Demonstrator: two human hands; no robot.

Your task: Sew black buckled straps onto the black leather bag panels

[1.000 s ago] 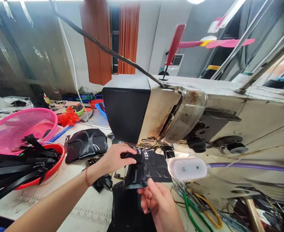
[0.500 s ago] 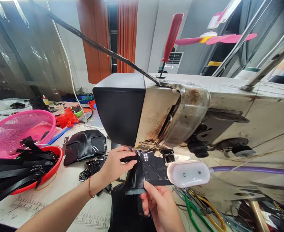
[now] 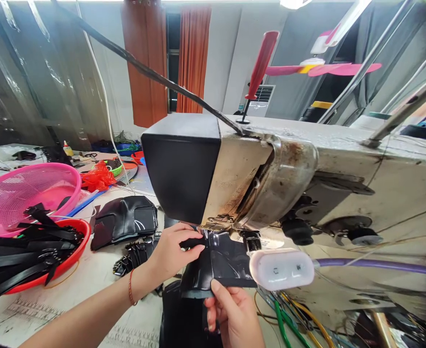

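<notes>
A glossy black leather-like panel (image 3: 229, 258) lies under the head of the sewing machine (image 3: 249, 174), its right part beside the white lamp. My left hand (image 3: 172, 251) reaches in from the left and pinches a narrow black strap (image 3: 193, 241) at the panel's left edge, close to the needle area. At the panel's near edge, my right hand (image 3: 234, 309) grips it between thumb and fingers, the thumb on top. The machine head hides the needle and part of the seam. More black material (image 3: 182, 314) hangs below the panel.
To the left, a red basin (image 3: 84, 241) holds black straps, with a pink basket (image 3: 77, 186) behind it. Stacked black pieces (image 3: 125, 217) lie beside the machine. The white lamp (image 3: 281, 269) and green-handled scissors (image 3: 281, 319) are at the right. A red screwdriver (image 3: 263, 63) stands on top.
The view has shifted slightly. Both hands and the black panel appear a little lower and further left relative to the machine. Both hands keep their hold.
</notes>
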